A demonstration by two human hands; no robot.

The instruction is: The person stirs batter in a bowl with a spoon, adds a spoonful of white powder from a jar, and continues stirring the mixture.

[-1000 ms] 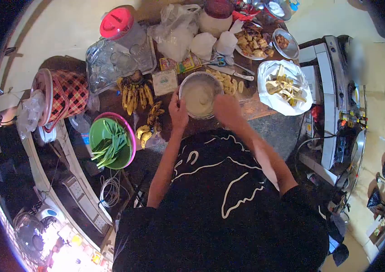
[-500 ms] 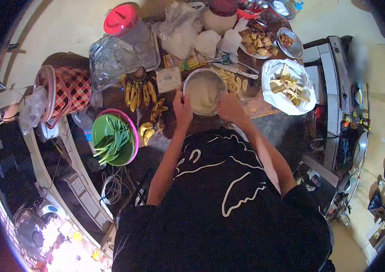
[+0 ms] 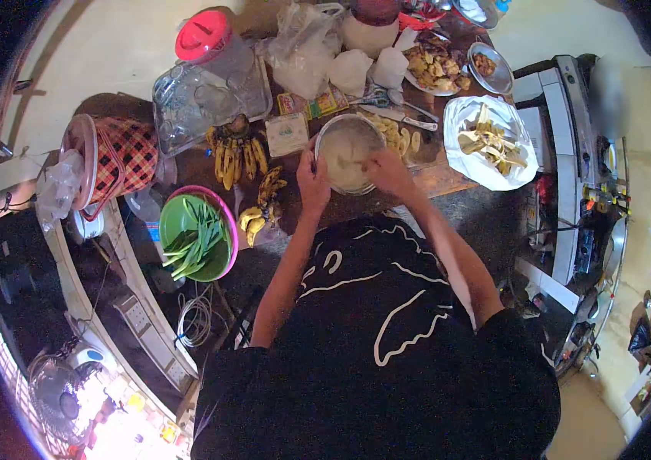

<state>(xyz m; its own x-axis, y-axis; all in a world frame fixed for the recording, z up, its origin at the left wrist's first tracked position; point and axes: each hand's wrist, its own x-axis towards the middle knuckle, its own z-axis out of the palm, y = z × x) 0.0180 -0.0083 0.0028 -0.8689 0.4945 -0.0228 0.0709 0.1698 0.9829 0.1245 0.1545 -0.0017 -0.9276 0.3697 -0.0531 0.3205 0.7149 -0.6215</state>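
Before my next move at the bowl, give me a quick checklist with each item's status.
1. Left hand steadying the bowl: ok, it holds the left side.
2. Right hand gripping a utensil: cannot tell, the fingers are hard to make out.
3. Pale mixture free of lumps: cannot tell, too small to judge.
4. Space just right of the bowl free: not ok, cut pieces lie there.
5. Knife apart from both hands: ok, it lies beyond the cut pieces.
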